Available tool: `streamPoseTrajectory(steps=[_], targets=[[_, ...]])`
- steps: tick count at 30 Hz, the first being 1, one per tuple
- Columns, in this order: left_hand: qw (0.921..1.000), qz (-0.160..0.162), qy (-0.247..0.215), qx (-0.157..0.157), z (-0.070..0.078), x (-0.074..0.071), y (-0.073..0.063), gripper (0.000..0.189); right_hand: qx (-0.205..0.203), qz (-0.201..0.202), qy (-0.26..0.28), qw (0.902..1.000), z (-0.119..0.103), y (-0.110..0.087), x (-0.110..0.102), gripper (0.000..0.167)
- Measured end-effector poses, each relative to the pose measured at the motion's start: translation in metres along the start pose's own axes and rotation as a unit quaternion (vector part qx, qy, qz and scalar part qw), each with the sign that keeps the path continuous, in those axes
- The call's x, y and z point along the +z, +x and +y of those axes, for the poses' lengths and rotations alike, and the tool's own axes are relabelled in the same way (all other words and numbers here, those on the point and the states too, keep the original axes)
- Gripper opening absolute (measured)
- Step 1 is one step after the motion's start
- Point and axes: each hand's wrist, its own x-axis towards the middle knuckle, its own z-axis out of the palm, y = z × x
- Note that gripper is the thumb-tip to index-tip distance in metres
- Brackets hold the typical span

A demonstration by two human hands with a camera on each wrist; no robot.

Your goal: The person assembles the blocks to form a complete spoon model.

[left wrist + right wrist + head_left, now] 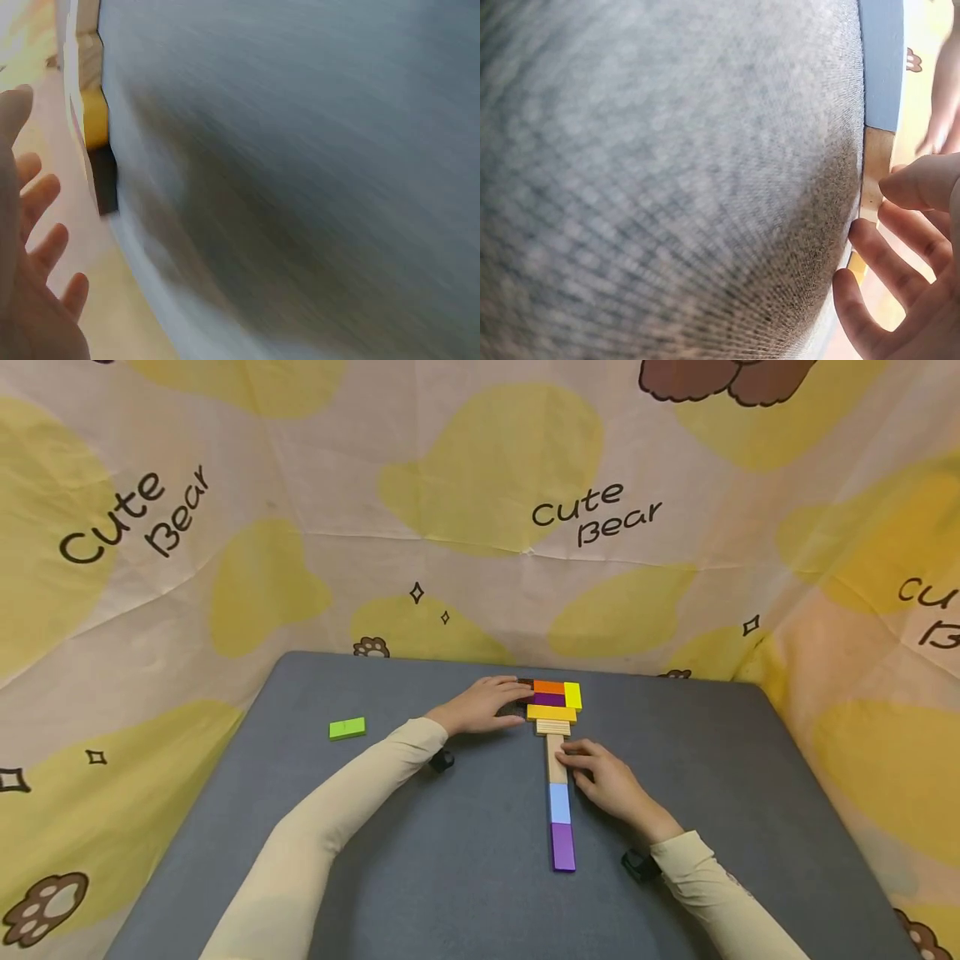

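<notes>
A row of flat blocks lies on the grey table, running from a purple block (563,847) through a light blue block (559,803) to a plain wooden block (557,759). Beyond it are thin natural-wood strips (552,727), then a cluster with yellow-orange (551,713), dark purple (549,700), orange (549,687) and bright yellow (573,695) blocks. My left hand (483,704) reaches to the cluster's left side, fingers extended over a dark block (103,178), partly hidden in the head view. My right hand (607,779) has its fingertips at the plain wooden block's right side.
A lime green block (347,728) lies apart on the left of the table (450,877). A patterned cloth (480,510) hangs behind the table and along its sides. Dark wrist cameras (640,865) sit under both wrists.
</notes>
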Motion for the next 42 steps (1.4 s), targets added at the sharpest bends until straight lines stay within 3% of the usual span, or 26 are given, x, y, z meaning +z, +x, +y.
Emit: streamPoseTrajectory(steps=[6, 12, 15, 19, 23, 28, 35, 42], targets=[[0.9953, 0.067, -0.066, -0.019, -0.040, -0.009, -0.076, 0.064, 0.001, 0.000, -0.001, 1.0000, 0.001, -0.001, 0.002, 0.041], [0.9836, 0.120, -0.096, -0.095, -0.077, -0.021, -0.155, 0.073, -0.010, 0.009, 0.003, 0.9999, 0.004, -0.003, 0.002, 0.041], [0.9772, 0.134, -0.106, -0.126, -0.095, -0.022, -0.187, 0.078, -0.014, 0.020, 0.000, 0.9997, 0.005, -0.005, 0.002, 0.042], [0.9731, 0.155, -0.104, -0.135, -0.115, -0.015, -0.219, 0.080, -0.011, 0.022, -0.001, 0.9997, 0.007, -0.007, 0.002, 0.042], [0.9702, 0.168, -0.103, -0.140, -0.127, -0.008, -0.240, 0.072, -0.007, 0.014, 0.001, 0.9999, 0.006, -0.007, 0.001, 0.042], [0.9628, 0.187, -0.105, -0.164, -0.134, -0.005, -0.255, 0.056, -0.006, 0.009, 0.003, 0.9999, 0.005, -0.005, 0.002, 0.042], [0.9564, 0.190, -0.104, -0.196, -0.134, -0.007, -0.262, 0.042, -0.011, 0.010, 0.001, 0.9999, 0.004, -0.002, 0.002, 0.042], [0.9550, 0.193, -0.101, -0.201, -0.131, -0.008, -0.263, 0.038, -0.015, 0.009, 0.001, 0.9998, 0.002, 0.000, 0.004, 0.042]])
